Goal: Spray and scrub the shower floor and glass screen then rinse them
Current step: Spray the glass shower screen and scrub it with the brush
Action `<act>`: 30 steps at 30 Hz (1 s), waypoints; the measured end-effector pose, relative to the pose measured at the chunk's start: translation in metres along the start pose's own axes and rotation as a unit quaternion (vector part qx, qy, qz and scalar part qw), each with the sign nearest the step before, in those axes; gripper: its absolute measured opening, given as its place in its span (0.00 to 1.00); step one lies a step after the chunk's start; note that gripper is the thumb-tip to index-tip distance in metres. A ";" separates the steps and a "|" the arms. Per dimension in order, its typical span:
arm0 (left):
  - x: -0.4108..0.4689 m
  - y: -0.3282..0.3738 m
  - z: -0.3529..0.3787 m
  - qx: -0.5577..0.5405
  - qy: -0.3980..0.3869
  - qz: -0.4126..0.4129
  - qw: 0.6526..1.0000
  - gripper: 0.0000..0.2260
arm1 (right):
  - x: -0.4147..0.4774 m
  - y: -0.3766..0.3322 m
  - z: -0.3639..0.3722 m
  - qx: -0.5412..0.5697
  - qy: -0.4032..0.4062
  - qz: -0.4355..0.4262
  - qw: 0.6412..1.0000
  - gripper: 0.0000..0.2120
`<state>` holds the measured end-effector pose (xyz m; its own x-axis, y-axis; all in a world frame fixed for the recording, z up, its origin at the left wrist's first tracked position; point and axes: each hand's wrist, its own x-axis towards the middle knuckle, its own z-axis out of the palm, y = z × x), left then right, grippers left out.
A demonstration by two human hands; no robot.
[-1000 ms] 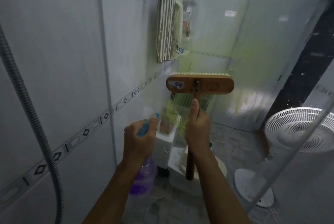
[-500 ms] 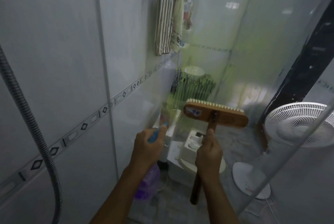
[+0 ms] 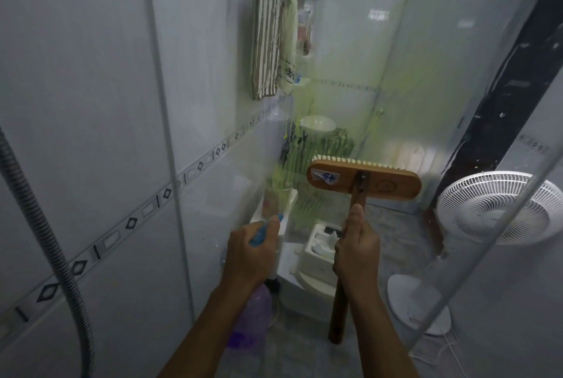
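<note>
Your right hand (image 3: 356, 251) gripped the wooden scrub brush (image 3: 364, 178) against the green-streaked glass screen (image 3: 350, 97), while your left hand (image 3: 251, 254), apart, clasped the purple spray bottle (image 3: 253, 321).

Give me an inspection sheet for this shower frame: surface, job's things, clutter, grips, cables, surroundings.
surface: glass screen streaked with green-yellow residue.
job's things: scrub brush, bristles pointing away from the person; spray bottle, purple body, blue head.
clutter: striped towel on a rail; toilet low ahead; white fan at right.
grips: left hand holds the spray bottle; right hand grips the brush handle.
cables: shower hose down the left; fan cord on the floor.
surroundings: tiled wall with a diamond border.
</note>
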<state>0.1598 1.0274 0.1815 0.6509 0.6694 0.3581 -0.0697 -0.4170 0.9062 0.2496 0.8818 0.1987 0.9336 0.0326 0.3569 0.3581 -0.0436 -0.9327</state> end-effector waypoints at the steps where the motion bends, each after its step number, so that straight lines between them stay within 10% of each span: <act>1: 0.001 0.001 -0.001 0.002 0.003 0.000 1.000 0.20 | -0.001 0.002 0.001 -0.007 -0.001 0.000 1.000 0.28; 30: 0.030 0.041 -0.050 -0.061 0.132 0.049 0.988 0.24 | 0.009 -0.023 0.072 -0.026 -0.088 -0.078 0.993 0.28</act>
<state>0.1384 1.0612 0.2410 0.4179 0.7730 0.4772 -0.2240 -0.4214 0.8788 0.2488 0.9550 0.2192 0.8514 0.2165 0.4778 0.5025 -0.0752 -0.8613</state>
